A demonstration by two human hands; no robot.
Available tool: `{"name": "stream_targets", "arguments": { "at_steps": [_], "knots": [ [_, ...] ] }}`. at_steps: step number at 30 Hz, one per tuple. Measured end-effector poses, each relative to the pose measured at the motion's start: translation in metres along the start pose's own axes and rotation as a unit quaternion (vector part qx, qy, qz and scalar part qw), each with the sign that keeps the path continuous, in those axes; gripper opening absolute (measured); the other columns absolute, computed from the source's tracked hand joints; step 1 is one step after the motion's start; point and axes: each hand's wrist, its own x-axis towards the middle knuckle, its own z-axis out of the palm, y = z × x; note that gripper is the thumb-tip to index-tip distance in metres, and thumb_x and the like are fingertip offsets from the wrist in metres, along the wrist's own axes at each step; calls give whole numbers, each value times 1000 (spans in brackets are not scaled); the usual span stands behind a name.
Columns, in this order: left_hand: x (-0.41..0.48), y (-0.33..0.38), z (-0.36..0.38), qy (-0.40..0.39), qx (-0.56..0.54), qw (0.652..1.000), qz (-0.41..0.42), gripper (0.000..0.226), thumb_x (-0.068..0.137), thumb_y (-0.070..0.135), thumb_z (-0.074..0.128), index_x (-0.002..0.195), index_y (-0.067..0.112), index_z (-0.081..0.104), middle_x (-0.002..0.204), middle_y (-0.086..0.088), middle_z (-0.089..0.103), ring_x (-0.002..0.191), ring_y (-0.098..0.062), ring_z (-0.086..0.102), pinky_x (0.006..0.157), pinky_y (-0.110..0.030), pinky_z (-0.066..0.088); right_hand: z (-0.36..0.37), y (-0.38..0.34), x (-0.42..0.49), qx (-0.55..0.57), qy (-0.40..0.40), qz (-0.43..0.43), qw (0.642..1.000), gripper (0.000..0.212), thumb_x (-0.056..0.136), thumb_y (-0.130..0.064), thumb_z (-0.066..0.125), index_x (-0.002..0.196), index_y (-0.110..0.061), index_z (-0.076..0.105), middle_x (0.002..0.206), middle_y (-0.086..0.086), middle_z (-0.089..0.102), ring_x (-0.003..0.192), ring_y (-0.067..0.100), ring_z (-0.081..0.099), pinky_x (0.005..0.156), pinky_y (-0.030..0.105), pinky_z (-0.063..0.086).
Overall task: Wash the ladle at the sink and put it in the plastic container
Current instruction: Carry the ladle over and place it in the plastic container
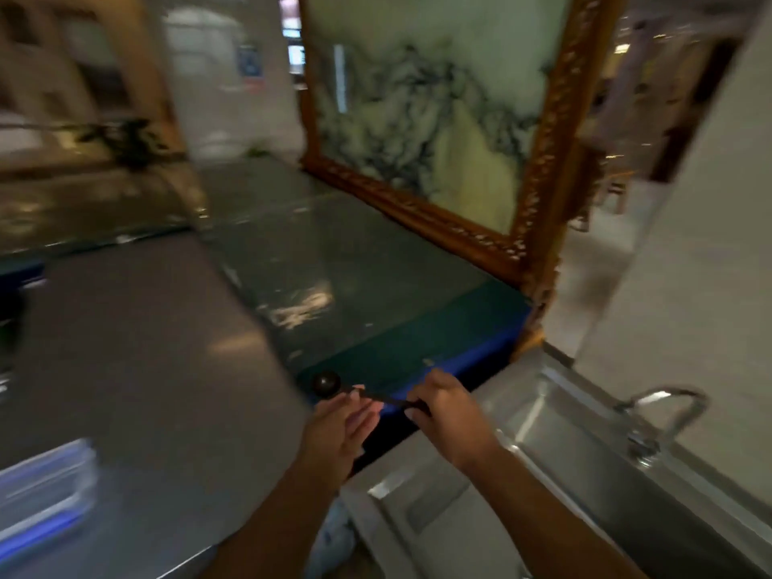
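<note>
Head view: one plastic container [39, 501], blurred, sits at the lower left on the grey counter [138, 369]; what is in it cannot be told. One steel sink [555, 445] lies at the lower right, its basin bare, with one faucet [664, 415] on its far side. One dark ladle [359, 390] hangs above the counter's blue edge [480, 361], near the sink's left rim. The right hand [447, 405] pinches its handle; the left hand [342, 424] is half open, fingertips touching the handle near the bowl.
</note>
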Motion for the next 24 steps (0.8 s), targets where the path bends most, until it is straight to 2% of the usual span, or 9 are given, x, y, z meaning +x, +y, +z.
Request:
{"name": "stream_targets", "arguments": {
  "at_steps": [3,5,10,15,20,24],
  "knots": [
    [-19,40,-52,42,-33,997,49,16,97,4,48,89,4,62,65,-10,73,58,-18,74,58,-27,62,36,-57,26,18,1,-54,998,18,85,-29,61,97,-18,71,103,5,62,100,23,58,85,35,49],
    [-34,68,-90,65,-48,993,84,14,96,3,49,88,3,61,58,-7,70,56,-18,73,62,-29,63,59,-100,40,26,-21,-102,994,16,85,-28,60,94,-18,68,98,4,60,97,25,57,83,37,48],
    [-72,130,-181,116,-96,978,145,15,96,1,50,90,1,63,69,-13,72,65,-23,76,60,-30,63,105,-213,64,46,-32,-187,981,6,81,-20,61,82,-15,64,88,5,58,88,26,56,74,39,47],
    [-102,196,-288,159,-113,965,176,13,95,2,52,94,2,65,79,-15,74,72,-25,76,61,-30,63,155,-334,72,45,-51,-247,967,9,81,-19,59,86,-17,66,90,2,60,88,22,57,74,35,49],
    [-113,238,-352,182,-110,962,174,14,96,3,50,94,0,64,94,-21,69,71,-26,76,59,-29,63,189,-406,71,43,-45,-245,968,6,81,-18,59,79,-17,65,83,0,60,81,19,56,68,31,45],
    [-110,261,-400,209,-124,956,163,16,96,5,52,88,2,66,84,-18,71,65,-23,75,57,-28,62,222,-448,76,40,-68,-241,967,5,80,-19,61,75,-18,62,80,0,59,76,20,57,61,28,40]
  ]
}}
